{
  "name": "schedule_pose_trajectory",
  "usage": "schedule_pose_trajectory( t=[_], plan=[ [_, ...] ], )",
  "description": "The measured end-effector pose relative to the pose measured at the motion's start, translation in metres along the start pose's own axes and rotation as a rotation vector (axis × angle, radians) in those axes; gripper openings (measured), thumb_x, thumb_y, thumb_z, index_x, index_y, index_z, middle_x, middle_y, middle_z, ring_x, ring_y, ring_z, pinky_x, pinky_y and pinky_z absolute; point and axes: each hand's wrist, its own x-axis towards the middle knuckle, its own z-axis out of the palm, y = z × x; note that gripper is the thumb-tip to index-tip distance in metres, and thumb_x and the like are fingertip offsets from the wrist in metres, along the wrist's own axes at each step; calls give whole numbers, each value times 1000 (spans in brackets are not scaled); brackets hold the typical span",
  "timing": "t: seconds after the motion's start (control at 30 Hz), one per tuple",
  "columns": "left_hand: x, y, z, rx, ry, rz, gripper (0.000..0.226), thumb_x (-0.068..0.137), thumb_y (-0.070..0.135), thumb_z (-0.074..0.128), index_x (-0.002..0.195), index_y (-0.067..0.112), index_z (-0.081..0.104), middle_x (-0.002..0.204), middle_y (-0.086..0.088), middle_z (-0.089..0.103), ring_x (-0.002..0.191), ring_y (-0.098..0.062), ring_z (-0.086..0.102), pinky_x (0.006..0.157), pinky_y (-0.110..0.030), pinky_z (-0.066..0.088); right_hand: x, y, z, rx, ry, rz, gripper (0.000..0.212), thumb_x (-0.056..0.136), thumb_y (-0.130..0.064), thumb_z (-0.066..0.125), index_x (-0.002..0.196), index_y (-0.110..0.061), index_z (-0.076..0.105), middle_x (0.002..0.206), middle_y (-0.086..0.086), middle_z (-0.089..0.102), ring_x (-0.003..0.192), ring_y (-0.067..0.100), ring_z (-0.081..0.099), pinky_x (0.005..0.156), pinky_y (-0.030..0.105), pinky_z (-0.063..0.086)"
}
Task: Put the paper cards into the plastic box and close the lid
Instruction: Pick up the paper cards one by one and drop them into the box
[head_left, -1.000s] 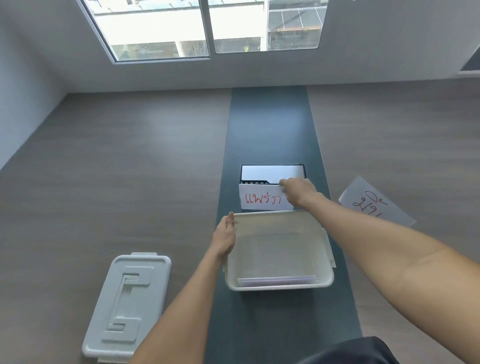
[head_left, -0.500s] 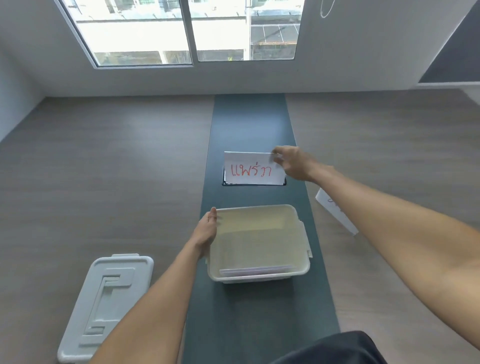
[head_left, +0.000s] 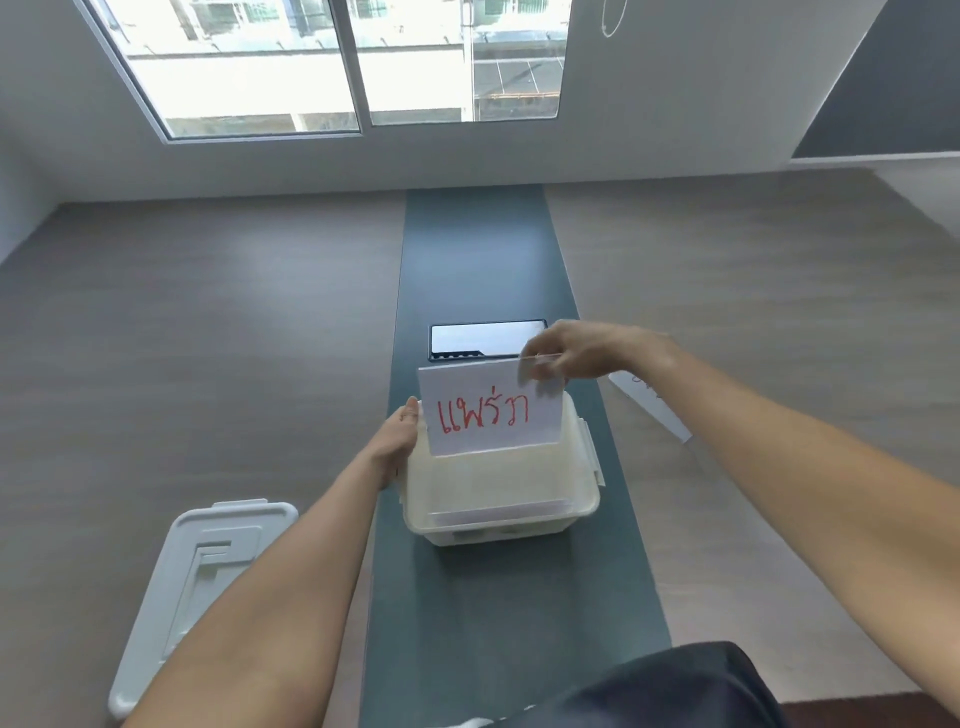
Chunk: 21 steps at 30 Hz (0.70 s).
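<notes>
My right hand (head_left: 582, 351) pinches the top right corner of a white paper card (head_left: 488, 410) with red writing. The card hangs upright over the far end of the open translucent plastic box (head_left: 582, 499). My left hand (head_left: 400, 436) grips the box's left rim. Inside the box, cards (head_left: 498, 514) lie flat near the front wall. The white lid (head_left: 197, 582) lies on the table to the left of my left arm. Another white card (head_left: 654, 405) lies on the table to the right, partly hidden by my right arm.
The box stands on a dark green strip (head_left: 483, 260) running down the middle of the grey wooden table (head_left: 208, 338). A black-framed cable hatch (head_left: 483, 338) sits in the strip just beyond the box. A wall with windows is at the far end.
My right hand lifted the red-lettered card from the hatch and carried it toward me, so it now hangs over the box. My left hand stayed on the box's rim.
</notes>
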Motion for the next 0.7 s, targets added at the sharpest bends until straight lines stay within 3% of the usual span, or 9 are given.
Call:
schedule_pose_trajectory(
  t=[0.13, 0.27, 0.33, 0.43, 0.53, 0.6, 0.7],
  plan=[
    [-2, -1, 4, -38, 57, -16, 50, 104, 53, 25, 120, 17, 56, 110, -9, 71, 104, -29, 69, 96, -49, 56, 3, 6, 36, -42, -135, 71, 25, 98, -24, 59, 117, -27, 73, 109, -3, 76, 101, 16, 72, 84, 27, 57],
    [5, -7, 1, -15, 97, -8, 52, 103, 57, 26, 114, 17, 57, 128, -14, 66, 120, -31, 63, 108, -51, 48, 8, 17, 73, 15, -278, 160, 33, 97, -21, 63, 129, -18, 69, 124, 3, 71, 105, 18, 69, 80, 22, 58],
    [6, -7, 1, 9, 104, -11, 52, 102, 58, 26, 112, 18, 58, 131, -13, 64, 123, -30, 60, 110, -51, 45, 10, 23, 86, 44, -326, 195, 36, 96, -19, 65, 131, -17, 67, 128, 3, 69, 110, 20, 68, 83, 22, 58],
    [0, -4, 4, 20, 116, -10, 56, 104, 54, 24, 124, 13, 57, 128, -7, 61, 121, -25, 56, 114, -46, 40, 13, 27, 97, 136, -416, 252, 42, 92, -23, 71, 132, -13, 66, 133, 6, 66, 119, 23, 63, 96, 32, 57],
    [0, -4, 6, 42, 125, 0, 59, 105, 53, 23, 129, 9, 55, 128, -6, 58, 121, -23, 52, 115, -44, 38, 14, 24, 98, 226, -520, 320, 49, 88, -32, 75, 130, -7, 67, 120, 8, 69, 108, 22, 65, 98, 34, 56],
    [1, -4, 7, 44, 130, -3, 57, 105, 53, 24, 126, 11, 56, 127, -7, 59, 120, -25, 54, 114, -45, 39, 15, 22, 93, 283, -518, 304, 48, 90, -35, 73, 128, -6, 68, 116, 11, 72, 105, 22, 67, 98, 34, 55],
    [3, -4, 6, 40, 144, -7, 48, 104, 54, 26, 114, 18, 56, 123, -6, 62, 118, -26, 58, 112, -46, 42, 18, 26, 82, 349, -343, 192, 43, 93, -39, 68, 121, -7, 72, 116, 10, 75, 110, 22, 71, 98, 32, 55]
  ],
)
